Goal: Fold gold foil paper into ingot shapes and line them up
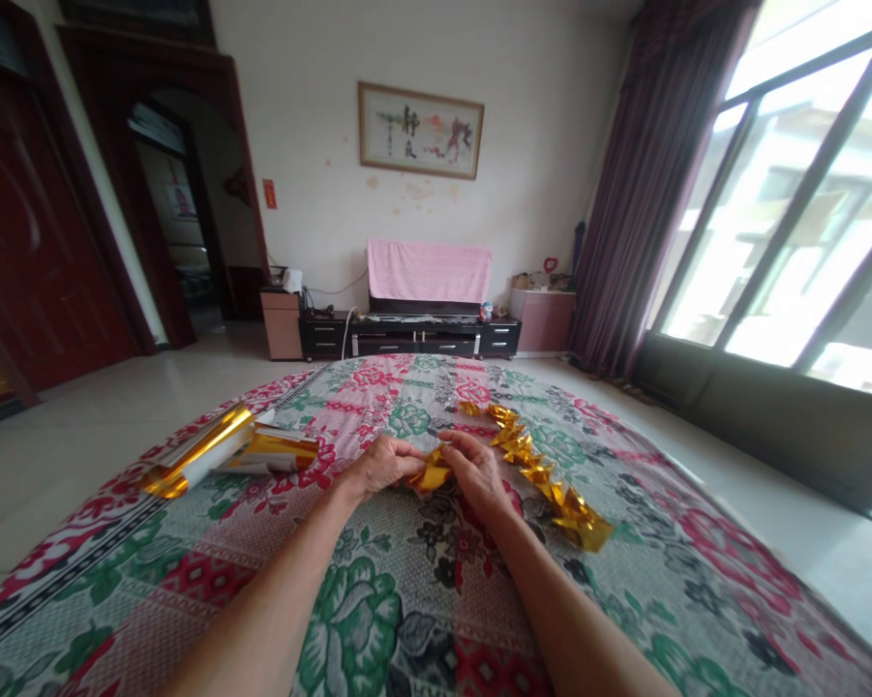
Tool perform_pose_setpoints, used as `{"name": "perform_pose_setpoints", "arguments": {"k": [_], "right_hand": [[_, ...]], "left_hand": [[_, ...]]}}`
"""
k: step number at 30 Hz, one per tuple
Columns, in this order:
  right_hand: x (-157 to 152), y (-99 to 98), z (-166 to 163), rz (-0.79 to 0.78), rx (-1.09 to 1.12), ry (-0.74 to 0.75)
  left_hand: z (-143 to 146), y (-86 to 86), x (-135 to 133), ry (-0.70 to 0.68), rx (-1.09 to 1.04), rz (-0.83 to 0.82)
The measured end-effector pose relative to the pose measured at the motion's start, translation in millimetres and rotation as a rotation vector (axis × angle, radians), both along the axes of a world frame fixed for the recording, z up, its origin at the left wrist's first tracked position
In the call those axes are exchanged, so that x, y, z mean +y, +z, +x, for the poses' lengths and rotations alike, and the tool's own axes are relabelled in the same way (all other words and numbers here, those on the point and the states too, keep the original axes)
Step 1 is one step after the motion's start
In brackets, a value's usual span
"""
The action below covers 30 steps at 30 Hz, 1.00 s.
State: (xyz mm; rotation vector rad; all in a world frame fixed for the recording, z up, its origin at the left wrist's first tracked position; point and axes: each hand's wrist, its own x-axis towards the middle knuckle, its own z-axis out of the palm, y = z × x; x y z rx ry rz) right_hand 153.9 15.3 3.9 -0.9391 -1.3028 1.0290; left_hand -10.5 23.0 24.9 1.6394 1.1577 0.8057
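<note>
A small piece of shiny gold foil paper [431,475], partly folded, lies between my two hands over the middle of the cloth. My left hand [384,463] pinches its left side between thumb and fingers. On the other side, the fingers of my right hand [474,469] are closed on its upper right edge. Just right of my right hand, several folded gold foil pieces [523,450] form a line running from the back toward the front right. Curled sheets of gold foil with pale backs [214,450] rest to the left of my left hand.
A patterned floral cloth [355,620] covers the round table under my arms. Beyond it stands a low black cabinet [413,339] carrying a screen draped with a pink towel [428,271]. A window [784,213] with a purple curtain [631,194] is on the right.
</note>
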Motion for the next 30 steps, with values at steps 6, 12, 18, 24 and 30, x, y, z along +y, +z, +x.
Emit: {"name": "perform_pose_setpoints", "arguments": {"k": [6,12,18,24,30], "right_hand": [[0,-1.6,-2,0.042,-0.066,0.014],[3,-6.7,-1,0.086,-0.108,0.022],[6,-10.8,0,0.080,-0.098,0.034],[0,-2.3,-1,0.020,-0.079,0.049],[-4,4.0,-1,0.018,-0.135,0.028]], "left_hand": [[1,-1.7,0,0.007,-0.020,0.004],[2,-1.0,-1,0.008,-0.024,-0.002],[2,-0.8,-1,0.017,-0.017,-0.006],[5,0.3,-2,0.052,0.022,0.007],[5,-1.6,-1,0.055,0.025,0.018]]}}
